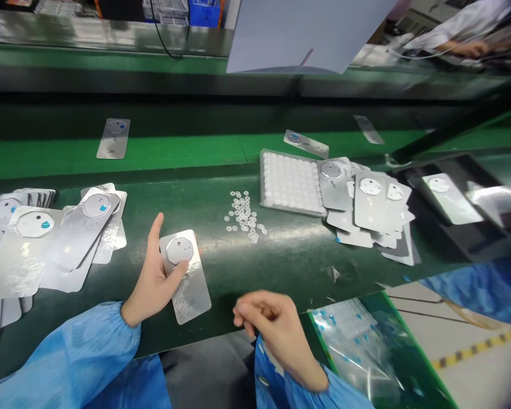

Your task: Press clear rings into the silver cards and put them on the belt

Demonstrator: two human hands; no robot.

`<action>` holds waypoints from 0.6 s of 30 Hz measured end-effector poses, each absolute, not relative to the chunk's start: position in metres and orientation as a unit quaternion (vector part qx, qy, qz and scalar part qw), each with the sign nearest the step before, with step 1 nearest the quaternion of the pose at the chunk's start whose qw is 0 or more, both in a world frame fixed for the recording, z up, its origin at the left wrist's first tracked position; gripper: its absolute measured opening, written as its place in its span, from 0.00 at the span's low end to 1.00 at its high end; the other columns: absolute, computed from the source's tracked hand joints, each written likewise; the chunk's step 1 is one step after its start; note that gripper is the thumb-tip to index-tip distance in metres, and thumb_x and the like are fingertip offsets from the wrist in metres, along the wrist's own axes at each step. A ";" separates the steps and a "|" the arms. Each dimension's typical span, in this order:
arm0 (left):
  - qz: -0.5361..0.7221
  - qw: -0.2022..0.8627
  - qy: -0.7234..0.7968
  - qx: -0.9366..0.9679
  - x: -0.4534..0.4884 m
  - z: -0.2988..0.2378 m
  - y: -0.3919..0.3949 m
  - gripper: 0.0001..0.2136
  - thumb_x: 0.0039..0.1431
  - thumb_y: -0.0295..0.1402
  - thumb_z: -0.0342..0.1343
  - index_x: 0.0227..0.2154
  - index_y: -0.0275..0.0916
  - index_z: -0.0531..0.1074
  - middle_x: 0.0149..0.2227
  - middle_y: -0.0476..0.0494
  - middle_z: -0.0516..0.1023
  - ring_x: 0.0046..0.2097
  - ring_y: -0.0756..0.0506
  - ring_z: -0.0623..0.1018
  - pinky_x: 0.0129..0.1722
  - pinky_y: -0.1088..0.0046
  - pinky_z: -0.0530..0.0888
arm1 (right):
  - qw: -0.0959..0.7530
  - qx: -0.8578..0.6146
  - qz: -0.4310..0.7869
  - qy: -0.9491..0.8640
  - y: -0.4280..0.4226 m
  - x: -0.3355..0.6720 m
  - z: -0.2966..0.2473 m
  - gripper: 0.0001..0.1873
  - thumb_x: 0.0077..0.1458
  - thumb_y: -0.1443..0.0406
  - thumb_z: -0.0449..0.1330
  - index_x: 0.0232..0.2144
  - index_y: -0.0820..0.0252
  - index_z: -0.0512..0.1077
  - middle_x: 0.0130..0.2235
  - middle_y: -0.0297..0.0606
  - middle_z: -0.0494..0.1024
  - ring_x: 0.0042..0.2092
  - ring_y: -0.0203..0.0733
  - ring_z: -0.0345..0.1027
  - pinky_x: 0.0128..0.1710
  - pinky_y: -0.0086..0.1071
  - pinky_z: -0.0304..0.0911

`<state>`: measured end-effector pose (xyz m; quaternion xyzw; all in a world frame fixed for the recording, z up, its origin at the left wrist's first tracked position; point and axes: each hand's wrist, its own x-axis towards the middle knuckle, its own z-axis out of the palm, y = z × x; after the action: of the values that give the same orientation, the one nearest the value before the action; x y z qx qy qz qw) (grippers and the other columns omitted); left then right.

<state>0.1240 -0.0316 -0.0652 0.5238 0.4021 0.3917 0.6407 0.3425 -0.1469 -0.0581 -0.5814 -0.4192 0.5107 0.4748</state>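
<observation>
My left hand point(156, 274) is at the left edge of a shiny silver phone back cover point(195, 295), its thumb pressed on the cover beside the round camera area. The index finger points up and away; the other fingers are hidden. Curled together near the table's front edge, my right hand point(267, 321) is apart from the cover, and anything between its fingertips is too small to make out. Small clear round pieces point(243, 213) lie scattered ahead of both hands.
Silver covers are piled at left point(82, 227) and right point(375, 199). A clear tray point(293, 183) of white pieces touches the right pile. A black tray point(460, 236) stands farther right, near another person's blue sleeve point(485, 289). Plastic bags point(357, 346) lie below. A grey panel point(306, 34) hangs ahead.
</observation>
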 end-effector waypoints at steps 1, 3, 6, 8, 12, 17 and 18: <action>0.385 0.623 0.405 0.547 0.123 -0.065 -0.032 0.40 0.66 0.33 0.60 0.74 0.53 0.45 0.60 0.38 0.77 0.53 0.39 0.82 0.51 0.61 0.80 | 0.489 -0.569 0.557 -0.357 -0.135 0.337 -0.055 0.12 0.57 0.57 0.71 0.30 0.60 0.83 0.26 0.40 0.82 0.21 0.37 0.72 0.15 0.25 0.64; 0.359 0.594 0.415 0.588 0.123 -0.064 -0.032 0.23 0.67 0.33 0.58 0.64 0.47 0.69 0.58 0.40 0.79 0.55 0.37 0.81 0.53 0.62 0.79 | 0.511 -0.536 0.609 -0.285 -0.112 0.327 -0.049 0.14 0.52 0.55 0.74 0.33 0.60 0.84 0.30 0.43 0.84 0.25 0.39 0.76 0.15 0.23 0.64; 0.326 0.546 0.429 0.642 0.124 -0.058 -0.032 0.12 0.66 0.31 0.56 0.48 0.42 0.83 0.51 0.42 0.84 0.56 0.37 0.81 0.56 0.62 0.77 | 0.509 -0.520 0.632 -0.267 -0.091 0.319 -0.042 0.15 0.50 0.55 0.75 0.34 0.61 0.85 0.31 0.44 0.84 0.28 0.40 0.77 0.17 0.23 0.66; 0.327 0.540 0.423 0.650 0.126 -0.053 -0.033 0.12 0.65 0.32 0.58 0.48 0.41 0.83 0.49 0.43 0.85 0.54 0.38 0.82 0.56 0.63 0.77 | 0.498 -0.518 0.636 -0.281 -0.085 0.315 -0.041 0.16 0.50 0.54 0.75 0.32 0.62 0.84 0.29 0.43 0.83 0.26 0.38 0.76 0.16 0.22 0.65; 0.352 0.575 0.384 0.631 0.130 -0.051 -0.037 0.09 0.62 0.34 0.64 0.43 0.41 0.85 0.45 0.43 0.86 0.48 0.41 0.85 0.50 0.69 0.80 | 0.459 -0.523 0.639 -0.328 -0.082 0.313 -0.040 0.19 0.51 0.52 0.73 0.30 0.63 0.83 0.23 0.40 0.80 0.18 0.31 0.66 0.14 0.22 0.63; 0.354 0.590 0.382 0.617 0.130 -0.050 -0.036 0.07 0.65 0.32 0.62 0.38 0.41 0.85 0.38 0.45 0.87 0.41 0.44 0.85 0.44 0.72 0.80 | 0.441 -0.555 0.596 -0.378 -0.079 0.309 -0.038 0.21 0.51 0.50 0.73 0.28 0.63 0.80 0.22 0.37 0.78 0.17 0.30 0.62 0.13 0.22 0.61; 0.353 0.591 0.383 0.616 0.130 -0.049 -0.036 0.07 0.65 0.32 0.62 0.38 0.40 0.85 0.37 0.45 0.87 0.41 0.44 0.85 0.44 0.72 0.80 | 0.441 -0.564 0.581 -0.387 -0.078 0.309 -0.038 0.21 0.50 0.49 0.73 0.28 0.63 0.80 0.22 0.36 0.78 0.17 0.30 0.62 0.13 0.23 0.61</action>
<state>0.1300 -0.0357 -0.0491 0.6163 0.3825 0.3532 0.5908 0.3085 -0.0778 -0.0379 -0.5640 -0.3867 0.5814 0.4408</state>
